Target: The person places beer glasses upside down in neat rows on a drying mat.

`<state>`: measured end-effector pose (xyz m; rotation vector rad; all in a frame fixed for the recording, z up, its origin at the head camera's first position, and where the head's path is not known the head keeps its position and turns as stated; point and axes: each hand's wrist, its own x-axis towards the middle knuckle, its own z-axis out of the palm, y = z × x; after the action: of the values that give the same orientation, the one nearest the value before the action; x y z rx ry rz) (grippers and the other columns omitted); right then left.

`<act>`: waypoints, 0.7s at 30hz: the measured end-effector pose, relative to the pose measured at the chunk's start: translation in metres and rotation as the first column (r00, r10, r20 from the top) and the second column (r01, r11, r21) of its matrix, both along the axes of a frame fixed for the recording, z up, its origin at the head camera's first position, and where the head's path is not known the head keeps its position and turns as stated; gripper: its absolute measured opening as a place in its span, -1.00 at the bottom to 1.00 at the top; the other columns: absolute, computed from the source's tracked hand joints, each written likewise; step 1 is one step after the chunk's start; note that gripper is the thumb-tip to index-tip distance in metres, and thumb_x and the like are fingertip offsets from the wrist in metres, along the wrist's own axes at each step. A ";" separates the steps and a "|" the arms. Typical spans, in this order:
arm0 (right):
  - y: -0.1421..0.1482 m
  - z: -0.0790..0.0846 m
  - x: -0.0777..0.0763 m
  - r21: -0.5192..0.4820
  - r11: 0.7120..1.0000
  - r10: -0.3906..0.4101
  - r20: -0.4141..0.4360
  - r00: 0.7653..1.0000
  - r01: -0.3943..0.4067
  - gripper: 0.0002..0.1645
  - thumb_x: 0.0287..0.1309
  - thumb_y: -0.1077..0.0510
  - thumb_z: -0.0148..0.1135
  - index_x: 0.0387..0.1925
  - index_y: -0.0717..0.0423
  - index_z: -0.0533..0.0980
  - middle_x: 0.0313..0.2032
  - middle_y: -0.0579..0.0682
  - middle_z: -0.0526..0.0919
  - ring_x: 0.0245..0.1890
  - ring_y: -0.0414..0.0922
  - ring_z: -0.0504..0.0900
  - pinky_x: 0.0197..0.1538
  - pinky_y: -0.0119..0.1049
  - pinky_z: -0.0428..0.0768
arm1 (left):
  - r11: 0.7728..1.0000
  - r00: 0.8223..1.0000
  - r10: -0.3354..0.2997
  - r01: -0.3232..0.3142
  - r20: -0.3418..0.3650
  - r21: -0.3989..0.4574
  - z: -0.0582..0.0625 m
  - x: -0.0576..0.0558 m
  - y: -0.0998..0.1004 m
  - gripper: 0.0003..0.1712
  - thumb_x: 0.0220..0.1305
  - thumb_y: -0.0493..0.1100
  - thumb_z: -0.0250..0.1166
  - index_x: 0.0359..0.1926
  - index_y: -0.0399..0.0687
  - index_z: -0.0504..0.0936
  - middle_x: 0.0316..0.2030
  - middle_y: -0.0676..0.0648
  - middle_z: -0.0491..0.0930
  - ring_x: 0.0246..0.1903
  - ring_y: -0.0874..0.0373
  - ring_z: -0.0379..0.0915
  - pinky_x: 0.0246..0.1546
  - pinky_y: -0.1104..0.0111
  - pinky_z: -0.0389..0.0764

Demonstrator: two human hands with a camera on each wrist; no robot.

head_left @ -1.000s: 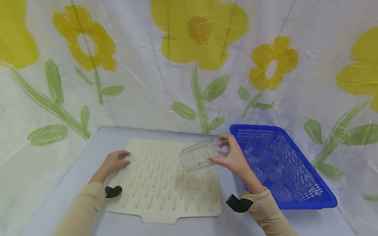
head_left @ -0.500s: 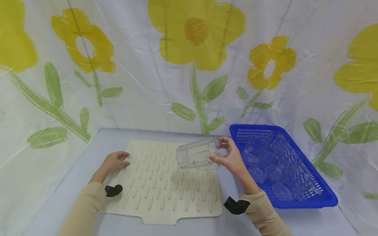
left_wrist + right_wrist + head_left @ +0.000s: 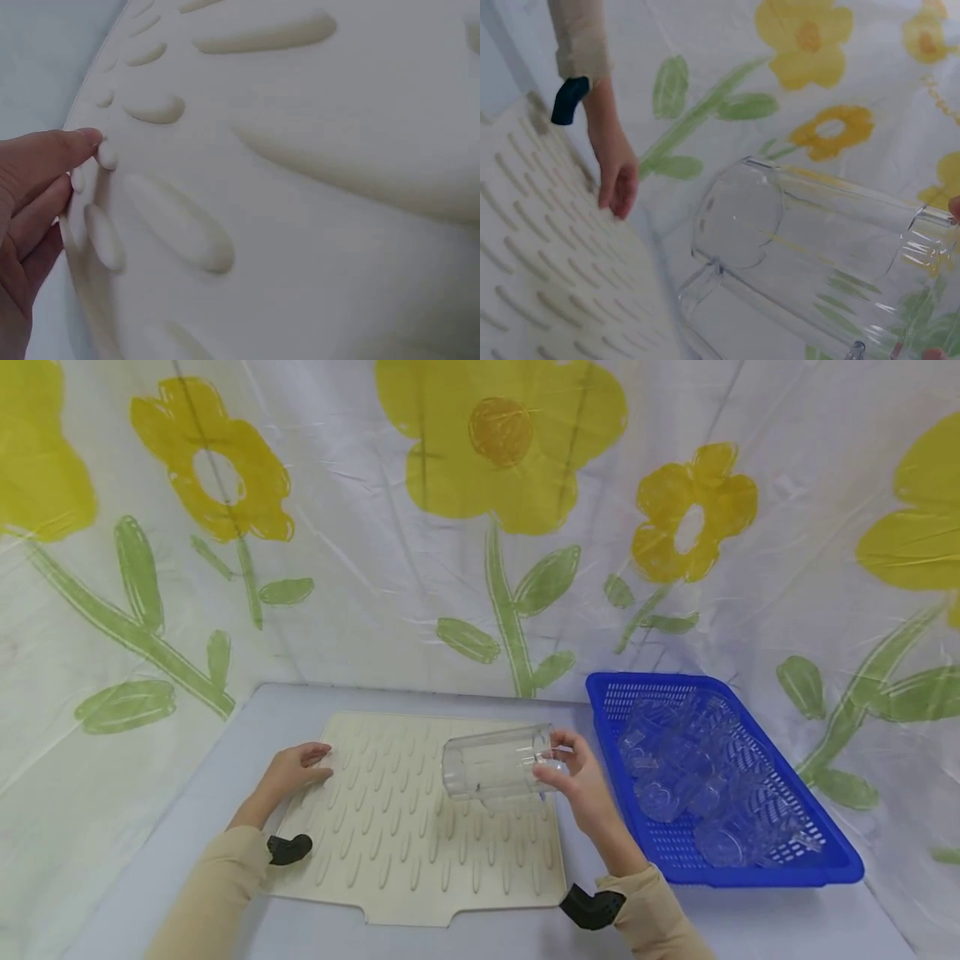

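Note:
My right hand (image 3: pixel 588 785) holds a clear mug (image 3: pixel 491 768) on its side above the right part of a cream draining mat (image 3: pixel 408 906). Thumb and fingers grip one end of it, while the other end points left. In the right wrist view, a handle shows on the clear mug (image 3: pixel 802 247), and only bits of the fingers (image 3: pixel 955 208) appear at the frame's edge. My left hand (image 3: pixel 288 772) rests at the mat's left edge with relaxed fingers. The left wrist view shows its fingertips (image 3: pixel 90 138) touching the ridged mat (image 3: pixel 300 262).
A blue perforated basket (image 3: pixel 843 868) with several clear mugs (image 3: pixel 727 839) stands to the right of the mat. Behind the white-covered table (image 3: pixel 277 710) hangs a white curtain (image 3: pixel 337 610) with yellow flowers. Both sleeves carry a black wrist device (image 3: pixel 592 906).
My right hand has shifted slightly left and down, and the mug has turned and levelled out over the mat. The left hand has stayed at the mat's edge.

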<state>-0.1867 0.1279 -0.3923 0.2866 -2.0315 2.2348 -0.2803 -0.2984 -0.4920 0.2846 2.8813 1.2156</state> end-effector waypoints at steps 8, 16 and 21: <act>-0.011 -0.006 0.002 -0.207 0.978 0.048 0.083 0.995 -0.029 -0.38 -0.19 0.38 0.17 -0.04 0.42 0.15 -0.26 0.13 0.35 -0.30 -0.20 0.44 -0.26 -0.38 0.50 | 0.997 0.983 0.010 -0.024 -0.181 -0.080 -0.010 0.006 -0.004 -0.43 0.04 -0.15 0.34 0.01 -0.47 0.44 -0.07 -0.37 0.45 -0.02 -0.26 0.31 -0.01 0.00 0.30; -0.018 -0.012 0.002 -0.239 0.970 0.057 0.084 0.995 -0.035 -0.43 -0.17 0.39 0.13 -0.04 0.41 0.18 -0.25 0.09 0.35 -0.29 -0.21 0.44 -0.26 -0.39 0.49 | 0.949 0.886 0.314 -0.295 -0.342 0.108 -0.003 0.015 0.001 -0.48 0.21 -0.17 0.18 0.07 -0.49 0.36 0.02 -0.43 0.35 0.04 -0.30 0.23 0.02 -0.02 0.26; -0.019 -0.013 0.003 -0.250 0.967 0.074 0.070 0.995 -0.054 -0.44 -0.13 0.35 0.15 -0.03 0.39 0.19 -0.18 0.12 0.33 -0.26 -0.20 0.45 -0.19 -0.35 0.50 | 0.884 0.848 0.438 -0.345 -0.300 0.316 0.022 0.019 0.017 -0.38 0.29 -0.08 0.07 0.21 -0.44 0.19 0.17 -0.40 0.18 0.18 -0.23 0.06 0.12 0.04 0.15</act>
<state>-0.1840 0.1085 -0.4056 0.2476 -1.7732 2.5446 -0.2614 -0.2818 -0.4698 -0.1160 3.2049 1.7772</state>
